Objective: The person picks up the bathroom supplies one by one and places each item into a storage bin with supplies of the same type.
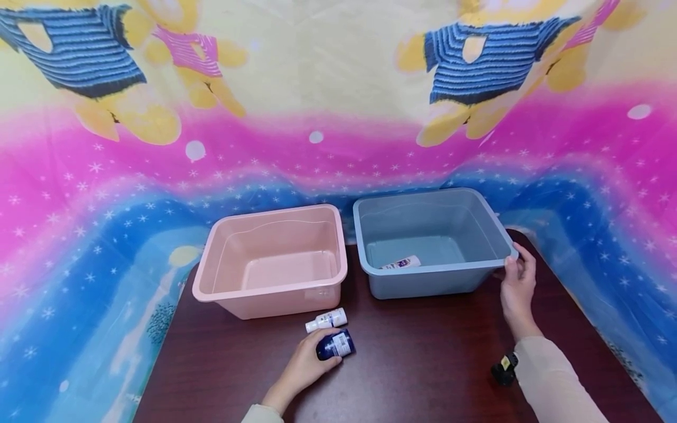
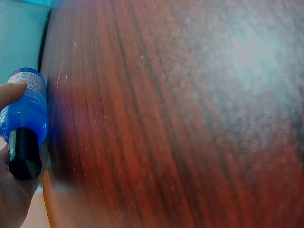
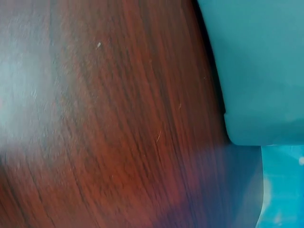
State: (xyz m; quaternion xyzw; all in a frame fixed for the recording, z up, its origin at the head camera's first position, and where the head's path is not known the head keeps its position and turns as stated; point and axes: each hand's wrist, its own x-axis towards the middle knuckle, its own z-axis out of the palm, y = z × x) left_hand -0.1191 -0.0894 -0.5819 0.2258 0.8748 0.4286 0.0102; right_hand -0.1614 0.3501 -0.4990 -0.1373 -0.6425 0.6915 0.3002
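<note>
My left hand (image 1: pixel 304 365) grips a blue bottle (image 1: pixel 336 345) low over the table, thumb on one side and fingers round the other. In the left wrist view the bottle shows a white label and a black cap (image 2: pixel 24 159). Just beyond it a small white bottle (image 1: pixel 327 321) lies on its side, in front of the pink basin (image 1: pixel 296 304). At the blue-grey basin (image 1: pixel 423 286), my right hand (image 1: pixel 519 296) holds the front right corner, thumb on the rim and fingers at the outer side. Inside that basin lies another white bottle (image 1: pixel 404 262) with a purple mark.
Both basins stand side by side at the back of the dark wooden table (image 1: pixel 412 364), a narrow gap between them. A printed cloth (image 1: pixel 328 76) with bears hangs behind and around the sides. A small black device (image 1: pixel 505 369) sits at the right sleeve.
</note>
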